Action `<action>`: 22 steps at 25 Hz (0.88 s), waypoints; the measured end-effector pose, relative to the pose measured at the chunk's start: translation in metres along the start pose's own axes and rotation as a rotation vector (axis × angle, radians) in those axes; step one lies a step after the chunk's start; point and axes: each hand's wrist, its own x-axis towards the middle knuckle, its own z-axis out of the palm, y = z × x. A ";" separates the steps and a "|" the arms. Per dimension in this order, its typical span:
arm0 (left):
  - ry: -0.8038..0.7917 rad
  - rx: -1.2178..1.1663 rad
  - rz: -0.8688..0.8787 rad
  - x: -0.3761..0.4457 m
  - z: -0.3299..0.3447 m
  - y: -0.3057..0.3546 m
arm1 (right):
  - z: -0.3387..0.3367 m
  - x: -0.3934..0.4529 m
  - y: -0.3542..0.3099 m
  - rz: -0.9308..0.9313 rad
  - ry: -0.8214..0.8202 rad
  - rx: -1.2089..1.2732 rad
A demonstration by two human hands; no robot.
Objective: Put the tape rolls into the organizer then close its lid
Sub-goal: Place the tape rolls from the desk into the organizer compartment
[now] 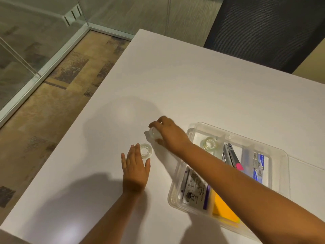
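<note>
A clear plastic organizer (191, 128) sits on the white table at the right, with no lid visible on it. One clear tape roll (209, 143) lies in its far left compartment. My right hand (169, 133) reaches left past the organizer and grips a second clear tape roll (154, 134), tilted just above the table. A third tape roll (145, 150) lies flat on the table. My left hand (135, 169) hovers flat just short of it, fingers apart, fingertips at its near edge.
The organizer also holds a stapler (229, 154), a pink-tipped item (239, 166), packets of staples (195, 190) and yellow sticky notes (224, 211). A black mesh chair (267, 30) stands behind the table. The table's left edge (84, 110) drops to carpet and a glass wall.
</note>
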 end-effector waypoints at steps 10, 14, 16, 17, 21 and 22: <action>0.001 -0.074 -0.024 -0.001 0.002 -0.002 | -0.041 -0.106 0.053 0.440 0.198 -0.064; -0.020 -0.081 -0.026 -0.002 0.002 -0.004 | -0.028 -0.112 0.062 0.417 -0.011 -0.138; -0.029 -0.070 -0.027 -0.002 0.001 -0.004 | -0.023 -0.108 0.066 0.352 -0.063 -0.143; -0.029 -0.067 -0.027 -0.002 0.001 -0.003 | -0.022 -0.105 0.067 0.318 -0.084 -0.151; -0.017 -0.056 -0.031 -0.001 0.004 -0.003 | -0.019 -0.095 0.075 0.208 -0.179 -0.268; -0.016 -0.053 -0.036 -0.001 0.004 -0.004 | -0.017 -0.094 0.076 0.190 -0.208 -0.303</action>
